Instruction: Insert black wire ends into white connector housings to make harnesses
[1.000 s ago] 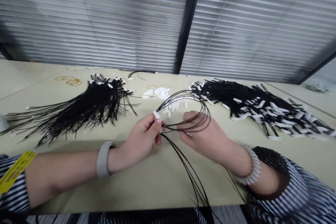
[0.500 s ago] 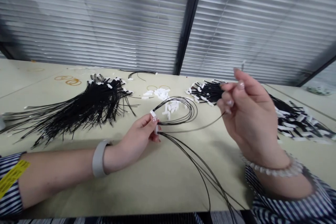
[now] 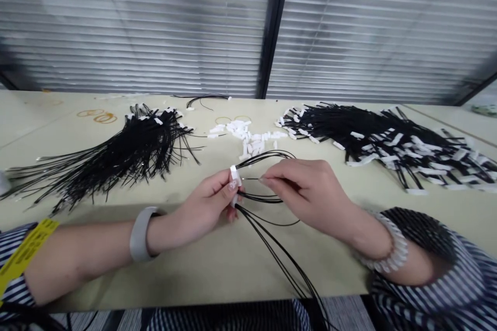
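Note:
Between thumb and fingers, my left hand pinches a white plastic connector with black wires coming out of its right side. Some wires loop out toward my right hand, and others trail down over the table's front edge. A second white piece shows just below, partly covered by my fingers. My right hand is closed in a pinch on one thin black wire. The wire's bare tip points left, at or very close to the connector's face; whether it is inside I cannot tell.
A large bundle of black wires lies on the left. Loose white connectors are heaped at the middle. Wires with white connectors are piled on the right. Rubber bands lie at the back left, and window blinds stand behind the table.
My right hand has come down and left from its raised position, bringing the wire's end to the connector. My left hand stays pinched on the connector, slightly lower and further right.

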`<act>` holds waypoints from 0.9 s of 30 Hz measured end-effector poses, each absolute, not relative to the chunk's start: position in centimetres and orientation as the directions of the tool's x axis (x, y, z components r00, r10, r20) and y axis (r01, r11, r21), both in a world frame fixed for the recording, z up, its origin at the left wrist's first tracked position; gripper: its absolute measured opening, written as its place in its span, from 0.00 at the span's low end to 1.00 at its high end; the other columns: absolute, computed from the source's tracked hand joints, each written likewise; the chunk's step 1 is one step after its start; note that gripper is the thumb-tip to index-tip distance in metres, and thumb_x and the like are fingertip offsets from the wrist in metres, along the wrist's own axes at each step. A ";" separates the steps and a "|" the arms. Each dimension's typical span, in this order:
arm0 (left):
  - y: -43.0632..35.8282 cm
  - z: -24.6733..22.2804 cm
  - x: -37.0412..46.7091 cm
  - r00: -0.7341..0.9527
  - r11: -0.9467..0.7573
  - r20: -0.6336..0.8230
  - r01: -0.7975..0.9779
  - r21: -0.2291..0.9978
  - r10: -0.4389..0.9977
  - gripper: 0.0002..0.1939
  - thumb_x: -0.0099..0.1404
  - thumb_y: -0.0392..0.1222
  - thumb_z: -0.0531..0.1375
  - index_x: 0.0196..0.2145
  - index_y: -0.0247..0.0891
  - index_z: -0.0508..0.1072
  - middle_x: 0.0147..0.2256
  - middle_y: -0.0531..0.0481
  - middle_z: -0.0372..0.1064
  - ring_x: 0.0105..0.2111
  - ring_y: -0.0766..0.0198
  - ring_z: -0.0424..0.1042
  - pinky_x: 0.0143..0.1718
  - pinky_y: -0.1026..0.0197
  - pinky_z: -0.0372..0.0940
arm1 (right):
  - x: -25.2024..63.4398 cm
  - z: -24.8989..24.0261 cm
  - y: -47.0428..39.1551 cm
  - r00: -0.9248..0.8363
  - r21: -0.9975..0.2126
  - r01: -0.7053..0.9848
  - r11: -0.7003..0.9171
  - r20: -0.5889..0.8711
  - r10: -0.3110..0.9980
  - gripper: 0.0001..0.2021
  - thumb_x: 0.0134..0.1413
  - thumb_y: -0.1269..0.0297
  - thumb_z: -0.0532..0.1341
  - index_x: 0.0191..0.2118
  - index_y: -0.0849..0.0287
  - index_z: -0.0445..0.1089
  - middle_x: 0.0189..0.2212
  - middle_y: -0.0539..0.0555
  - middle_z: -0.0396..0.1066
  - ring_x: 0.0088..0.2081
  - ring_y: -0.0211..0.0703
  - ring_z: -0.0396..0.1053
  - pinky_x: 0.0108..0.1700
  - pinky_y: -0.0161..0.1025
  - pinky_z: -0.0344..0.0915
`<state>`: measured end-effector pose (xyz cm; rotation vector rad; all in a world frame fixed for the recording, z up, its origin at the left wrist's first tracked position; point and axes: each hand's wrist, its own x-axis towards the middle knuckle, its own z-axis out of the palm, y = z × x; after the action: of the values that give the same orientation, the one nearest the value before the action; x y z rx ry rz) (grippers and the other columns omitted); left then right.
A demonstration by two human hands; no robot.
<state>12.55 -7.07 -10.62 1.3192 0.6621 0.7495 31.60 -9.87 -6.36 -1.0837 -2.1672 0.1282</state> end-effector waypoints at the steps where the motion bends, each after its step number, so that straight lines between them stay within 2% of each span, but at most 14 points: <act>1: -7.1 -10.6 12.5 0.609 0.093 -0.010 -0.106 0.990 0.793 0.13 0.61 0.49 0.53 0.30 0.36 0.62 0.24 0.56 0.59 0.19 0.74 0.60 0.21 0.67 0.59 | 31.6 -6.3 -10.0 -0.417 -0.361 0.668 0.651 0.542 0.729 0.07 0.54 0.70 0.54 0.30 0.60 0.68 0.23 0.48 0.67 0.25 0.31 0.62 0.28 0.30 0.57; 5: -7.1 -10.7 12.5 0.615 0.106 -0.017 -0.108 0.988 0.788 0.12 0.61 0.49 0.53 0.30 0.36 0.62 0.24 0.56 0.58 0.19 0.74 0.60 0.22 0.67 0.59 | 31.5 -6.4 -10.1 -0.458 -0.309 0.681 0.663 0.527 0.716 0.07 0.53 0.73 0.54 0.29 0.60 0.68 0.22 0.47 0.65 0.24 0.30 0.60 0.28 0.30 0.55; 13: -7.1 -10.5 12.6 0.603 0.119 -0.037 -0.096 0.988 0.797 0.12 0.61 0.49 0.54 0.30 0.36 0.62 0.24 0.56 0.59 0.19 0.74 0.60 0.21 0.67 0.59 | 31.6 -6.6 -9.9 -0.487 -0.305 0.686 0.661 0.482 0.728 0.08 0.54 0.73 0.53 0.28 0.61 0.68 0.22 0.48 0.65 0.25 0.30 0.60 0.29 0.30 0.55; 22: -7.1 -11.1 12.3 0.642 0.036 -0.024 -0.006 0.999 0.766 0.11 0.64 0.48 0.50 0.31 0.38 0.62 0.26 0.56 0.57 0.20 0.73 0.60 0.23 0.67 0.60 | 31.3 -6.6 -9.9 -0.478 -0.293 0.684 0.668 0.512 0.713 0.08 0.55 0.72 0.53 0.30 0.60 0.68 0.24 0.49 0.66 0.27 0.32 0.61 0.30 0.31 0.56; 27: -7.0 -11.1 12.4 0.647 -0.011 -0.013 0.033 0.999 0.763 0.12 0.63 0.49 0.49 0.31 0.37 0.62 0.26 0.55 0.57 0.21 0.72 0.59 0.22 0.66 0.60 | 30.8 -7.0 -9.9 -0.521 -0.279 0.698 0.660 0.435 0.735 0.10 0.55 0.72 0.50 0.28 0.61 0.67 0.23 0.50 0.65 0.28 0.34 0.60 0.30 0.33 0.55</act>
<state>12.36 -7.04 -11.08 1.4867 0.6998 0.6594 30.77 -9.94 -7.02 -1.1097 -2.3532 0.0944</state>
